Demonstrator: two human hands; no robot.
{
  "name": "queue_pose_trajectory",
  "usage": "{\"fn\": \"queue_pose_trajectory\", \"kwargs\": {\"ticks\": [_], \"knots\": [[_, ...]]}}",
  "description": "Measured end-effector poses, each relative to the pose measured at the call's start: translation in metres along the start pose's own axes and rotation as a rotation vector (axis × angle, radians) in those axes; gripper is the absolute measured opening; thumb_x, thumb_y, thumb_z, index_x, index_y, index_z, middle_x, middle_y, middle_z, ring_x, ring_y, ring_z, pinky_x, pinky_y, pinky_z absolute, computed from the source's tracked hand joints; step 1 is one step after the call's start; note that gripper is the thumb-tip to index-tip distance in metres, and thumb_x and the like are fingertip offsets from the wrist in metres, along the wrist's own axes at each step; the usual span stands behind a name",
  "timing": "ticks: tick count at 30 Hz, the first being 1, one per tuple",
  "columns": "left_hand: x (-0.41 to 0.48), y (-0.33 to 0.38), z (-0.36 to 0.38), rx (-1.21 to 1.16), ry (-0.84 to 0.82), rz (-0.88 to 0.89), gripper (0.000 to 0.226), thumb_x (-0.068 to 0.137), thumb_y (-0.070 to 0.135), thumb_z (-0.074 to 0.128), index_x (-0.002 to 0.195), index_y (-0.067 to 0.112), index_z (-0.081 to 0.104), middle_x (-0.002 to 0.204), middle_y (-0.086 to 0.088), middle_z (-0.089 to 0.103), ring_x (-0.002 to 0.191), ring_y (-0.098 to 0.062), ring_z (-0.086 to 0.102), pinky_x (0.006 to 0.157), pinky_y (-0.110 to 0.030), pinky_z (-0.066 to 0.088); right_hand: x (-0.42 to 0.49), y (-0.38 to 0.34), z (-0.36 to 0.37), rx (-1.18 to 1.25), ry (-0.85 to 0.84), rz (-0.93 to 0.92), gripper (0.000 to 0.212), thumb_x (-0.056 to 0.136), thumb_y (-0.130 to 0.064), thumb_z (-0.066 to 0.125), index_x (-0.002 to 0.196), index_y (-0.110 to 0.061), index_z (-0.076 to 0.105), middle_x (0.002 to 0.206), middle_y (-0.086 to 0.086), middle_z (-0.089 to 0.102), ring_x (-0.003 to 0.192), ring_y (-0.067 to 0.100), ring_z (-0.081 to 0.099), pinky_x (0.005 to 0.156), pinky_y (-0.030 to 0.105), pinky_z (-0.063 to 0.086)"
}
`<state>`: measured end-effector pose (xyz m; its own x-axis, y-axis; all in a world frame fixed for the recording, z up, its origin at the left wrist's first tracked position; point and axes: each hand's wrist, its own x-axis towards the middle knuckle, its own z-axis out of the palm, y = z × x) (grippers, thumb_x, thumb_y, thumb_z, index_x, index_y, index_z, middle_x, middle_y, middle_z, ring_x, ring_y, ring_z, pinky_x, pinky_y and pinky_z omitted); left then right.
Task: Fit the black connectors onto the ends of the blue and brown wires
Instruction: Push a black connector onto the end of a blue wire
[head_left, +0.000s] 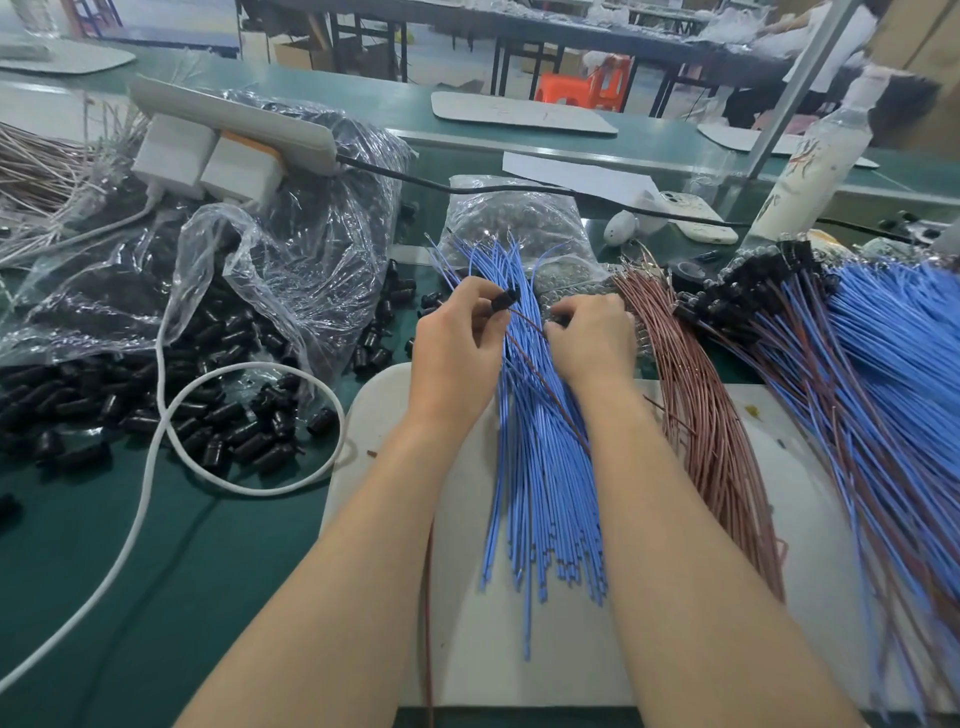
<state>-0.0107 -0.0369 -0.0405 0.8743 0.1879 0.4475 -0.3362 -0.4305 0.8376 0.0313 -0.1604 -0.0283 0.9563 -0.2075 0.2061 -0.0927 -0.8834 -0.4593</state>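
green bench (218, 545) crowded both sides; left hand (457, 343) pinches black connector (506, 301), right hand (592, 338) pinches brown wire (530, 322).

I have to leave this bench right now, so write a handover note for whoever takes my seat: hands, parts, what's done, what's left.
Left hand pinches one black plastic connector, with a thin brown wire running from it towards the right hand, whose curled fingers hide what they hold.
Loose blue wires and loose brown wires lie on the white mat; spare black connectors lie left on the green table.
Done: the pile of wired connectors at right.
Left: both loose bundles need connectors.
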Motion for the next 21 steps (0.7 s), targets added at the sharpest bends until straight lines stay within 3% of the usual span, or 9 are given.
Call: {"fn": "queue_pose_trajectory", "kwargs": {"ticks": [6, 9, 12, 17, 21], "knots": [[-0.002, -0.001, 0.002, -0.021, -0.001, -0.004, 0.011, 0.091, 0.006, 0.059, 0.1, 0.012, 0.062, 0.078, 0.014, 0.061, 0.076, -0.004, 0.062, 0.074, -0.012, 0.048, -0.004, 0.0, -0.003, 0.132, 0.023, 0.006, 0.015, 0.093, -0.018, 0.055, 0.104, -0.015, 0.065, 0.113, 0.009, 0.058, 0.11, 0.028, 0.052, 0.096, 0.039, 0.043], [-0.001, -0.001, 0.003, -0.047, 0.005, 0.0, 0.012, 0.091, 0.004, 0.058, 0.101, 0.01, 0.062, 0.079, 0.019, 0.058, 0.076, 0.009, 0.058, 0.073, -0.002, 0.043, -0.007, -0.003, -0.025, 0.491, 0.01, -0.07, 0.004, 0.092, -0.013, 0.055, 0.094, -0.017, 0.058, 0.092, -0.001, 0.064, 0.091, 0.016, 0.063, 0.086, 0.034, 0.051], [0.0, -0.001, 0.003, -0.047, -0.005, 0.001, 0.014, 0.091, 0.003, 0.058, 0.102, 0.01, 0.062, 0.08, 0.021, 0.057, 0.076, 0.014, 0.056, 0.073, 0.001, 0.04, -0.024, -0.005, -0.041, 0.817, -0.101, -0.157, 0.013, 0.091, -0.008, 0.057, 0.089, -0.019, 0.062, 0.085, 0.002, 0.069, 0.075, 0.006, 0.066, 0.073, 0.022, 0.054], [-0.001, 0.0, 0.002, -0.095, -0.018, 0.003, 0.016, 0.09, 0.002, 0.059, 0.103, 0.011, 0.061, 0.082, 0.018, 0.06, 0.078, 0.017, 0.058, 0.077, -0.003, 0.044, -0.042, -0.006, -0.04, 0.853, -0.113, -0.192, 0.019, 0.091, -0.002, 0.058, 0.096, -0.016, 0.07, 0.084, -0.003, 0.07, 0.073, 0.0, 0.063, 0.077, 0.018, 0.054], [-0.001, 0.001, 0.002, -0.132, -0.035, -0.037, 0.017, 0.091, 0.001, 0.056, 0.102, 0.014, 0.06, 0.088, 0.008, 0.065, 0.087, -0.003, 0.064, 0.084, -0.012, 0.048, -0.045, -0.008, -0.039, 0.791, -0.072, -0.222, 0.018, 0.09, -0.004, 0.06, 0.104, -0.014, 0.066, 0.094, 0.005, 0.069, 0.088, 0.014, 0.067, 0.087, 0.031, 0.055]]}}
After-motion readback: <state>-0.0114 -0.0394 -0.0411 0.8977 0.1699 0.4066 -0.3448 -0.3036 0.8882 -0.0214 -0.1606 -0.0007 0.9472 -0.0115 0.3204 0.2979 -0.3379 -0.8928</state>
